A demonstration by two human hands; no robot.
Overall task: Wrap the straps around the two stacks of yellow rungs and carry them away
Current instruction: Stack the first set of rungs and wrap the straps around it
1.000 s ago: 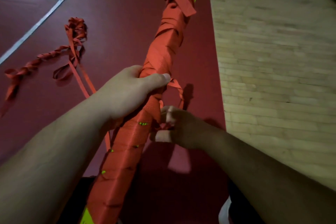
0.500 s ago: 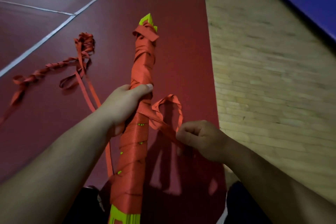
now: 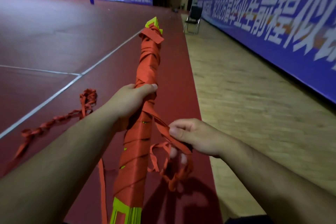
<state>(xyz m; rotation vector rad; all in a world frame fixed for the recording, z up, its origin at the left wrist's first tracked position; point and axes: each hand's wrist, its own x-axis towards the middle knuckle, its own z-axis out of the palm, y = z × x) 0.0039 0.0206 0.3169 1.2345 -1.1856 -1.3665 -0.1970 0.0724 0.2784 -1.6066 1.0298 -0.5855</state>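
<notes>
Red straps [image 3: 145,71] swathe the yellow rungs [image 3: 125,212]; left grip [image 3: 132,100] clasps them, right grip [image 3: 196,136] pinches a loose strap end [image 3: 161,129].

Yellow rungs [image 3: 125,212], red straps [image 3: 147,71], blue banner [image 3: 272,29] lettered white.

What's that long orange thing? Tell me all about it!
A long bundle of yellow rungs, wound nearly end to end in orange-red strap; yellow shows only at both tips and tiny gaps. It tilts up and away above the red floor. The left hand grips its middle; the right hand pinches the strap's loose tail.
</notes>
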